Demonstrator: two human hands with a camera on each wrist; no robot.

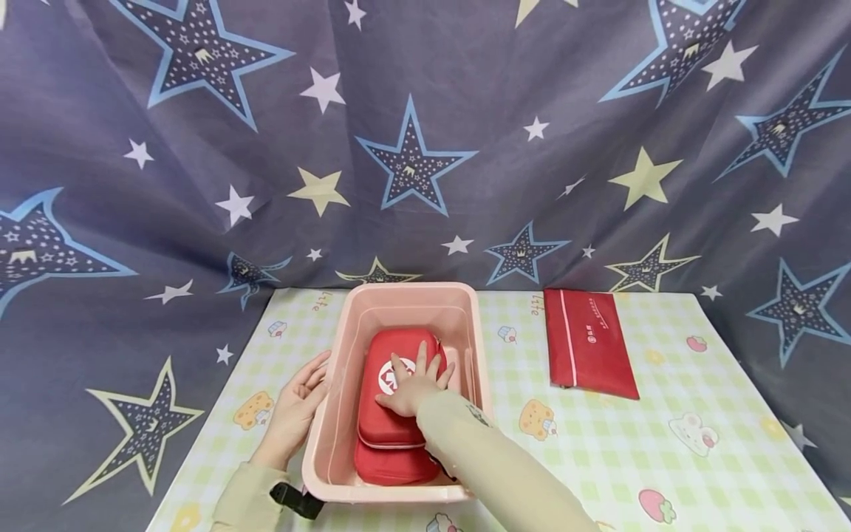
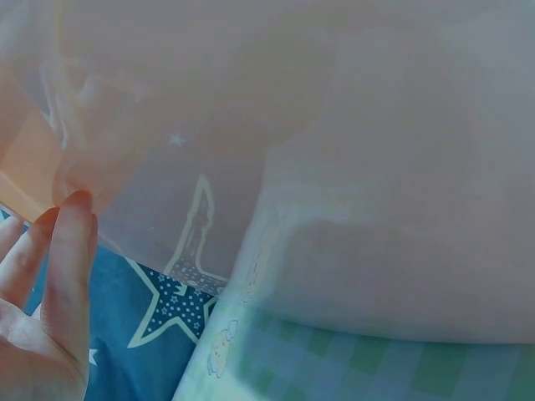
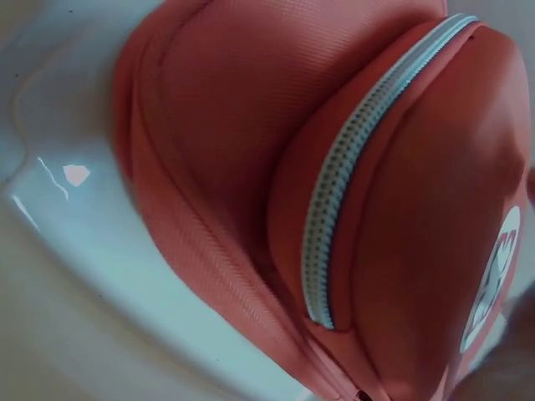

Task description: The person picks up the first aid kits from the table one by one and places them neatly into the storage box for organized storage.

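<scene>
A pink plastic basin (image 1: 326, 443) holds two red zippered cases, one on top of the other. On the upper case (image 1: 392, 417) is a white round emblem. My right hand (image 1: 415, 384) rests on that case with its fingers spread. In the right wrist view, the silver zipper of the upper case (image 3: 401, 225) shows above the lower case (image 3: 209, 109). My left hand (image 1: 295, 410) lies against the outside of the basin's left wall. In the left wrist view, its fingertips touch the glossy basin wall (image 2: 376, 209).
A flat red pouch (image 1: 588, 343) with a white stripe lies on the table to the right of the basin. The table wears a green checked cloth (image 1: 598, 458) with cartoon prints. Behind it hangs a dark star-patterned curtain (image 1: 412, 244).
</scene>
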